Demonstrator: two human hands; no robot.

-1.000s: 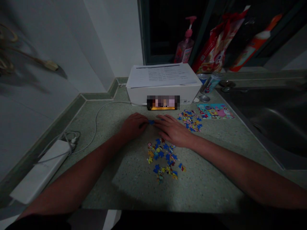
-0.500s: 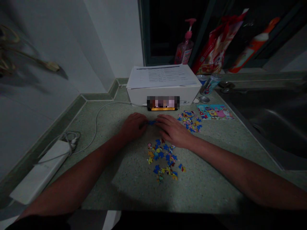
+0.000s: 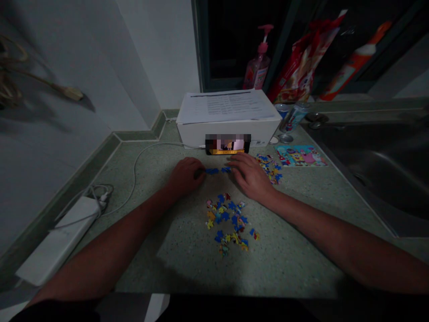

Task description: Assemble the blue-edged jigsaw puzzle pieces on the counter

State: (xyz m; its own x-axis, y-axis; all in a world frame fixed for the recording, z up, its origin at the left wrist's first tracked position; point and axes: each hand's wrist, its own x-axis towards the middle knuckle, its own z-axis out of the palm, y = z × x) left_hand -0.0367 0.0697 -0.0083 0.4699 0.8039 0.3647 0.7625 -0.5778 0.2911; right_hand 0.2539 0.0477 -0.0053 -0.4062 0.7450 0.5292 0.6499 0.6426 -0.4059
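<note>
On the counter [image 3: 140, 264], a short strip of blue jigsaw pieces [image 3: 212, 171] lies between my hands. My left hand [image 3: 187, 176] is closed, its curled fingertips on the strip's left end. A separate blue jigsaw piece [image 3: 225, 170] sits just right of the strip, with a small gap between them. My right hand [image 3: 251, 176] reaches it with fingers stretched and apart, fingertips at its right edge; whether they press on it is hard to see. Nearer to me lies a loose scatter of jigsaw pieces [image 3: 225, 216]. A second pile of pieces [image 3: 275, 170] is partly hidden behind my right hand.
A phone [image 3: 228, 145] leans on a white box [image 3: 192, 132] topped with printed paper [image 3: 228, 107]. A cartoon picture card [image 3: 301, 156], cans [image 3: 295, 117] and a sink [image 3: 375, 170] are at right. At left are a power strip [image 3: 56, 241] and white cable [image 3: 134, 174].
My right hand has moved right and slightly away from me, opening a gap from my left hand. The separate blue piece now shows beside the strip. My left hand has stayed nearly still.
</note>
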